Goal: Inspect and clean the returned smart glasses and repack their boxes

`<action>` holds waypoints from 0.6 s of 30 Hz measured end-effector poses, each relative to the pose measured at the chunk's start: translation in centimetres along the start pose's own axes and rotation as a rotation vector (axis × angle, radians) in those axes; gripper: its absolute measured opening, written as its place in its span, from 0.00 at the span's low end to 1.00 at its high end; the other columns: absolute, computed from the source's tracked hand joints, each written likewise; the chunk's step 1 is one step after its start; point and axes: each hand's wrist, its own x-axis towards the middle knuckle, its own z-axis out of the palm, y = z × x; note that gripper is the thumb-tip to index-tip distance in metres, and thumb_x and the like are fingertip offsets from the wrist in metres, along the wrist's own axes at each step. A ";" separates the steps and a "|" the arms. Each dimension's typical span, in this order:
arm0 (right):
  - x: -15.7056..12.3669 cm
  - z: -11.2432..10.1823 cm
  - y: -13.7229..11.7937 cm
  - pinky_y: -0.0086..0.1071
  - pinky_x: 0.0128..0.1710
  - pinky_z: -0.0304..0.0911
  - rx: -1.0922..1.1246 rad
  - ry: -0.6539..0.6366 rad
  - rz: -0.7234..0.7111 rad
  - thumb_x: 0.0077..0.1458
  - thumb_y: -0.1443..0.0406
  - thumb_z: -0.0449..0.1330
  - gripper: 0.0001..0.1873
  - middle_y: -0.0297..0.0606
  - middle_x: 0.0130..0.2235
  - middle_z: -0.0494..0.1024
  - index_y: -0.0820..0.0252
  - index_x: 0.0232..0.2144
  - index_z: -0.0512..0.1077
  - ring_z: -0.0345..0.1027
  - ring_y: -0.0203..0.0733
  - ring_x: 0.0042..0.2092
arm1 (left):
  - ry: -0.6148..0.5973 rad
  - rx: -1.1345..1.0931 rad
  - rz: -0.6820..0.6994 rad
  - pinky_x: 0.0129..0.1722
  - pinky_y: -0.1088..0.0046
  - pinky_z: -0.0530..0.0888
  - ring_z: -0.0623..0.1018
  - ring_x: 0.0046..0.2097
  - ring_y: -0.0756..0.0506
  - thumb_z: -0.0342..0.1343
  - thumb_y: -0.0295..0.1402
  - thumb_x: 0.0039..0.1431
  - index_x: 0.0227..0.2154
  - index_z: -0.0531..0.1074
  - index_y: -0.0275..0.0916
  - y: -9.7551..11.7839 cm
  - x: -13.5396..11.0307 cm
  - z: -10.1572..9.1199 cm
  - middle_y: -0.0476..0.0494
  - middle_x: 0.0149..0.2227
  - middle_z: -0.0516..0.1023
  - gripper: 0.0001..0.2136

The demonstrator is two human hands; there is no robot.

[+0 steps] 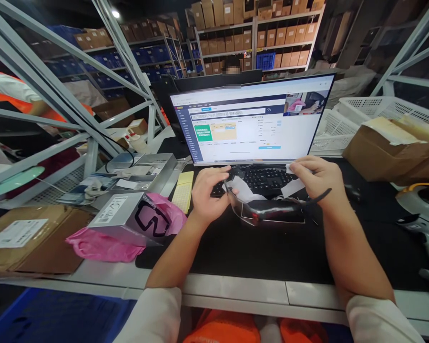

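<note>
A pair of dark glasses (271, 209), with a shiny curved front, is held over the black mat in front of the keyboard. My left hand (211, 193) is closed, thumb and fingers pinching the glasses at their left end. One dark arm of the glasses reaches right, across my right wrist. My right hand (316, 176) is closed too, its fingertips pinched on a small white piece beyond the glasses. White wrapping (243, 189) lies around the glasses. Behind them the black keyboard (270, 177) is partly covered.
A monitor (243, 128) stands behind the keyboard. To the left are a silver goggles box (128, 216) on pink plastic (105, 247), a yellow pad (182, 191) and a cardboard box (32, 238). On the right are a carton (386, 152), white baskets (403, 109) and a mouse (352, 193).
</note>
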 end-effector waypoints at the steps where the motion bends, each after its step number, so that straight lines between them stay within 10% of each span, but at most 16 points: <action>1: 0.1 0.2 0.0 0.37 0.38 0.68 0.040 0.018 0.034 0.56 0.57 0.64 0.12 0.36 0.33 0.82 0.55 0.25 0.81 0.76 0.47 0.38 | 0.013 0.020 0.042 0.49 0.57 0.77 0.83 0.47 0.40 0.70 0.45 0.52 0.44 0.74 0.46 0.2 -0.1 0.3 0.41 0.47 0.84 0.19; 6: 0.8 0.1 1.3 0.35 0.31 0.64 0.075 -0.126 0.235 0.54 0.52 0.65 0.17 0.37 0.25 0.78 0.58 0.25 0.81 0.72 0.45 0.30 | 0.010 -0.005 0.183 0.48 0.57 0.78 0.84 0.46 0.40 0.73 0.43 0.50 0.41 0.75 0.48 0.2 0.0 0.6 0.44 0.46 0.85 0.18; 14: 1.5 -2.8 1.3 0.28 0.22 0.49 0.352 -1.025 0.207 0.56 0.45 0.65 0.29 0.31 0.21 0.63 0.60 0.18 0.69 0.52 0.32 0.23 | -0.242 -0.369 -0.093 0.50 0.57 0.78 0.82 0.50 0.40 0.70 0.37 0.54 0.47 0.75 0.47 -0.9 1.0 -1.1 0.40 0.47 0.83 0.18; 18: 0.9 -1.5 0.7 0.28 0.22 0.48 0.508 -0.997 0.276 0.57 0.45 0.65 0.28 0.32 0.23 0.63 0.60 0.20 0.68 0.51 0.32 0.24 | -0.232 -0.516 -0.279 0.51 0.58 0.78 0.82 0.50 0.40 0.69 0.42 0.55 0.47 0.76 0.45 -1.2 0.5 -0.7 0.38 0.47 0.83 0.18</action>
